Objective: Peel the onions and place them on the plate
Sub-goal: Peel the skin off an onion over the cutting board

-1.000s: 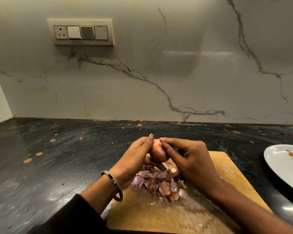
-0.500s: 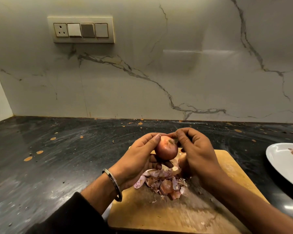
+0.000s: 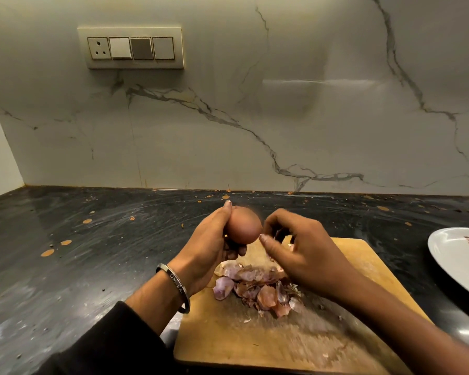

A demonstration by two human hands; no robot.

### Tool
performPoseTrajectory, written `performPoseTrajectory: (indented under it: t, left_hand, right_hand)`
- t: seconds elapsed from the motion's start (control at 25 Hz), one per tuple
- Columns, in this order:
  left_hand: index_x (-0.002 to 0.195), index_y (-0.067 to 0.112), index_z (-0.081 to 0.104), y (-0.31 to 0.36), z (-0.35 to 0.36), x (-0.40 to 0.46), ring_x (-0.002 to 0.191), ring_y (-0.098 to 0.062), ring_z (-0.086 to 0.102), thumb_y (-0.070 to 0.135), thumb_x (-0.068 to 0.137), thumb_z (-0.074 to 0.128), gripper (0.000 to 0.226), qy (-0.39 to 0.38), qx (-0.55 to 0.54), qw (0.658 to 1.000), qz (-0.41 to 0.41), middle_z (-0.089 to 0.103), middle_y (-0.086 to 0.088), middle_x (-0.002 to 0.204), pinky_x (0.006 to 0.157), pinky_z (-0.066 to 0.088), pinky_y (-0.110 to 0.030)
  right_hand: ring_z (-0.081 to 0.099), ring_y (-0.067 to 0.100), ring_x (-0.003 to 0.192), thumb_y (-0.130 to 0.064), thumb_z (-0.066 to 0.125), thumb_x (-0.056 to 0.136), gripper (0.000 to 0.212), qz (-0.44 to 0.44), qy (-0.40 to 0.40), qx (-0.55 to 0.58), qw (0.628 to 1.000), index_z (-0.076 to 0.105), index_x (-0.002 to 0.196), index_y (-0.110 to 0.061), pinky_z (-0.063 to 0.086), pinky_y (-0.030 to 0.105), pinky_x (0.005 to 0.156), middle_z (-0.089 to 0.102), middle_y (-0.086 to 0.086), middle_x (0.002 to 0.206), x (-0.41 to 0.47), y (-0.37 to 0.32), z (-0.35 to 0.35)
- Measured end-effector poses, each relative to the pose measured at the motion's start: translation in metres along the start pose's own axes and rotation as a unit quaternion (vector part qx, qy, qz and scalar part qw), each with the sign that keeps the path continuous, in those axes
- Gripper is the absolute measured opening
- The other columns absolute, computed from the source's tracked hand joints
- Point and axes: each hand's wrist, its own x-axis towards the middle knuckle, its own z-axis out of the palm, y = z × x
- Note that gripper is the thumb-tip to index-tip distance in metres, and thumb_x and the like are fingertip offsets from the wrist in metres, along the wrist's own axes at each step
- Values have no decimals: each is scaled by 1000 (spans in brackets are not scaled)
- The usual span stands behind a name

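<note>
Black counter (image 3: 92,253) holds a wooden board (image 3: 255,342). Above the board, the left hand (image 3: 209,250) grips the onion (image 3: 243,225). Beside it, the right hand (image 3: 303,253) curls loosely, holding nothing clear. Right of the board, the plate (image 3: 455,261) is cut off.

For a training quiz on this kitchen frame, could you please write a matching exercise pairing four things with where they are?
Things:
1. onion
2. peels
3. plate
4. bangle

Places:
A. at the right edge, on the counter
B. on the left wrist
C. held in the left hand
D. piled on the board

Pairs: 1-C, 2-D, 3-A, 4-B
</note>
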Motion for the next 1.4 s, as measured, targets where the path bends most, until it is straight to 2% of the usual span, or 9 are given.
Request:
performPoseTrajectory:
  t: [0.16, 0.24, 0.36, 0.68, 0.8, 0.88, 1.04, 1.24, 1.4]
  left_hand:
    - [112, 20, 68, -3, 5, -3, 86, -24, 56, 54, 96, 40, 48, -47, 1, 999, 8, 65, -20, 111, 65, 48, -29]
    - [110, 20, 70, -5, 8, -4, 91, -25, 56, 54, 92, 43, 47, -73, -23, 997, 15, 64, -21, 110, 73, 49, -33]
    - [115, 15, 65, -6, 8, -5, 78, -20, 55, 54, 89, 45, 51, -86, -27, 996, 18, 68, -11, 96, 62, 47, -28]
    - [125, 22, 50, -9, 13, -12, 78, -16, 55, 63, 87, 43, 56, -112, 62, 992, 14, 60, -13, 113, 68, 49, -29]
    - [127, 27, 48, -8, 12, -12, 86, -10, 67, 30, 85, 73, 49, -149, 80, 985, 34, 61, -4, 118, 72, 52, -19]
    - [130, 27, 48, -6, 10, -11, 79, -10, 66, 22, 81, 73, 55, -156, 61, 985, 39, 63, -4, 116, 67, 52, -21]
    - [128, 27, 49, -3, 9, -12, 80, -20, 57, 41, 92, 52, 39, -170, 6, 985, 13, 61, -11, 113, 73, 45, -35]
    - [119, 23, 62, -3, 6, -7, 80, -19, 63, 56, 93, 37, 48, -154, 4, 988, 24, 71, -6, 97, 62, 44, -27]
    - [129, 13, 52, -4, 3, -2, 73, -16, 55, 66, 88, 44, 67, -109, -4, 994, 16, 71, -12, 92, 61, 42, -26]
  right_hand:
    - [65, 4, 91, -39, 73, 86, 23, 73, 63, 102, 990, 63, 103, -26, 57, 25, 73, 67, -12, 97, -1, -4, 3]
    - [68, 5, 94, -31, 76, 84, 22, 105, 73, 143, 981, 70, 103, -22, 60, 35, 78, 71, -9, 99, -1, -4, 6]
    - [70, 7, 88, -13, 76, 85, 9, 109, 105, 175, 973, 76, 93, -16, 59, 36, 80, 74, -6, 89, -2, -2, 7]
    - [46, 14, 69, 1, 63, 85, 20, -11, 146, -85, 986, 52, 84, -15, 44, 35, 53, 51, -4, 84, -2, -2, 13]
    - [39, 13, 66, 2, 53, 75, 24, -3, 132, -94, 987, 45, 83, -20, 32, 24, 51, 45, -5, 82, -1, 0, 12]
    - [41, 11, 67, 8, 53, 74, 30, 24, 123, -52, 991, 44, 82, -20, 31, 23, 52, 46, -5, 80, 0, 2, 11]
    - [41, 8, 68, 1, 45, 76, 23, 47, 127, 31, 990, 44, 78, -22, 33, 19, 55, 47, -6, 76, 1, 1, 10]
    - [42, 6, 62, -3, 44, 103, 25, 140, 87, 184, 969, 53, 83, -15, 39, 23, 59, 51, -3, 70, 2, 4, 10]
    - [44, 3, 62, -20, 43, 105, 27, 54, 41, 172, 983, 50, 79, -19, 37, 18, 57, 52, -14, 68, -1, -3, 6]
